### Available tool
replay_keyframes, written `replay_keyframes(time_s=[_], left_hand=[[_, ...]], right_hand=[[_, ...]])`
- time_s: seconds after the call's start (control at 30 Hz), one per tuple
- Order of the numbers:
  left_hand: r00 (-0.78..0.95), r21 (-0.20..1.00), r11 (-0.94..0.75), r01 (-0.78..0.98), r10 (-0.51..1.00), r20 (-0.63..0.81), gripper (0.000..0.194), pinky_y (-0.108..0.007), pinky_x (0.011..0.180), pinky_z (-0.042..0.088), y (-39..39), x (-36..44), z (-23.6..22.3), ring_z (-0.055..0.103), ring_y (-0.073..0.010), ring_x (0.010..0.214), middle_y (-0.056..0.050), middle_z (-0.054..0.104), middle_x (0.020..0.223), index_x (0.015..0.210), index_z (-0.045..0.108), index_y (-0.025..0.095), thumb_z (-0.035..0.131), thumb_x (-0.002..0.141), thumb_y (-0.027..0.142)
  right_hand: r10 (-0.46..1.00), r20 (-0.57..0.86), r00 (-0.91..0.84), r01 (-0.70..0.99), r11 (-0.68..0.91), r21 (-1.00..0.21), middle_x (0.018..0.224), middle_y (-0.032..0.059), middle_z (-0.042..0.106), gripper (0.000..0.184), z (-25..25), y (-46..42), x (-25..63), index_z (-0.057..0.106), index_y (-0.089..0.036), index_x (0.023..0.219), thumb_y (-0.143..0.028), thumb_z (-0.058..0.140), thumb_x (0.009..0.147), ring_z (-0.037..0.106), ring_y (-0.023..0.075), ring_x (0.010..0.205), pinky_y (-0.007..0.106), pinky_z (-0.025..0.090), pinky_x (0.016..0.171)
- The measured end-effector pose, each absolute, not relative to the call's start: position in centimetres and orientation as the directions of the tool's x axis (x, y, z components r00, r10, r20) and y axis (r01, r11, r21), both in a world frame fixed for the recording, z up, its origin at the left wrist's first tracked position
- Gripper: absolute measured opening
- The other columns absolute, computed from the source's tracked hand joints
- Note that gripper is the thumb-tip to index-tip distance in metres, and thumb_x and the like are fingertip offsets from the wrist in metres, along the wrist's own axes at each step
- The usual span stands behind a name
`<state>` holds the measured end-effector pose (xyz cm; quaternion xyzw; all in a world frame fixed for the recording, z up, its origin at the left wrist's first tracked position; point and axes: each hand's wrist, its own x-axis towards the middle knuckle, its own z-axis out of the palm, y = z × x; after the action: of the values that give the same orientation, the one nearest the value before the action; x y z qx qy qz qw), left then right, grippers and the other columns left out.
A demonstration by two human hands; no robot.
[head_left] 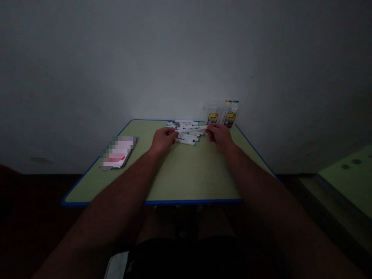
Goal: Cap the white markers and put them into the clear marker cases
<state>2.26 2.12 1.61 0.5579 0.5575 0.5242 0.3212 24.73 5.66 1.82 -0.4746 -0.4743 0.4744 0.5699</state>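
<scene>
White marker (193, 129) sits pinched at its ends by both hands (163, 140) (221, 136), near a clear case (230, 118) holding colour-capped markers (235, 104).

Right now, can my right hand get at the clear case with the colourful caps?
Probably yes: that case stands just beyond your right hand, with nothing visible between, though those fingers hold one end of a white marker.

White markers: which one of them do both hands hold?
The marker stretching from the left hand to the right hand. The other markers lie on the table; none reaches both hands.
</scene>
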Motion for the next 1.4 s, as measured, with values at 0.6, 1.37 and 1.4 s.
replay_keyframes(time_s=[0.6,1.37,1.4], left_hand=[[-0.166,0.936,-0.136,0.325,0.966,0.198,0.014,-0.026,0.053,0.04,3.1,1.7,0.3,0.051,-0.0122,0.051,0.001,0.062,0.063,0.078,0.069,0.017,0.07,0.074,0.03],[0.014,0.762,-0.309,0.569,0.93,0.366,0.02,-0.031,0.071,0.044,2.5,2.3,0.5,0.061,-0.0192,0.074,-0.004,0.071,0.08,0.094,0.076,0.021,0.071,0.074,0.02],[0.026,0.75,-0.313,0.582,0.929,0.368,0.021,-0.032,0.072,0.044,2.5,2.3,0.5,0.062,-0.0194,0.075,-0.004,0.071,0.082,0.095,0.076,0.02,0.071,0.075,0.02]], right_hand=[[0.989,0.131,0.074,-0.183,0.143,-0.973,0.065,-0.0039,0.064,0.008,2.4,5.1,24.7,0.065,-0.017,0.08,-0.022,0.07,0.079,0.047,0.0058,0.045,0.019,0.038,0.041],[0.981,0.105,0.16,-0.246,0.143,-0.959,0.068,-0.0013,0.066,0.007,3.5,5.2,25.4,0.065,-0.016,0.08,-0.019,0.071,0.079,0.055,0.0074,0.051,0.018,0.046,0.044],[0.98,0.096,0.174,-0.257,0.139,-0.956,0.067,-0.0007,0.066,0.005,3.8,5.3,25.5,0.065,-0.015,0.08,-0.017,0.069,0.081,0.057,0.0079,0.051,0.018,0.047,0.044]])
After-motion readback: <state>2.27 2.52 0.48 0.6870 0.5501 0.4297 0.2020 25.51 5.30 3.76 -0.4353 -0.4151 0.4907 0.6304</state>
